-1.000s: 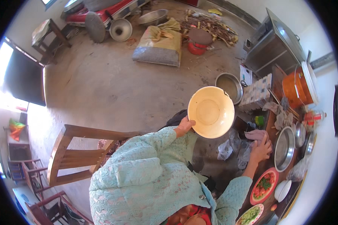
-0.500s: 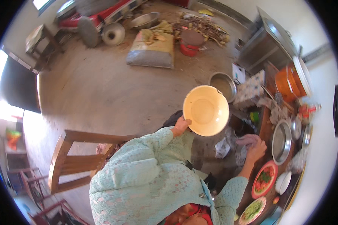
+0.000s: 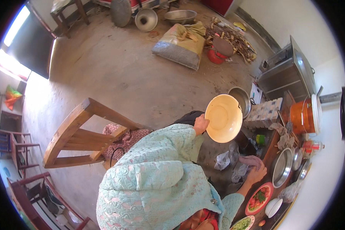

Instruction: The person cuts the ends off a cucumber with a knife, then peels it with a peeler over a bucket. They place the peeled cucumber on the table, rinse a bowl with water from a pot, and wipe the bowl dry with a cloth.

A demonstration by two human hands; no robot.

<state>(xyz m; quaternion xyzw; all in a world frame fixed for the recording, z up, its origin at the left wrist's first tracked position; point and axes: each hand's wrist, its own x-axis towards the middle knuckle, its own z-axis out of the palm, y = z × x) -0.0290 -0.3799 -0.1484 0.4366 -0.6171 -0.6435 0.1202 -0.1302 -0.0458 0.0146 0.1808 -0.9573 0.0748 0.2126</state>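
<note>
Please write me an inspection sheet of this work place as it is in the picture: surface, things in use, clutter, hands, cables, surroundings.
Surface: dark wooden counter at right, crowded; bare concrete floor.
Things in use: pale yellow bowl, held up tilted, inside empty; pinkish cloth on the counter edge.
Clutter: steel bowl, plate of tomato and greens, small white bowl, orange pot, plastic bags.
Hands: left hand grips the yellow bowl's rim; right hand rests by the cloth, at the steel bowl.
Cables: nothing seen.
Surroundings: wooden chair behind, grain sack, firewood pile, metal cabinet.
</note>
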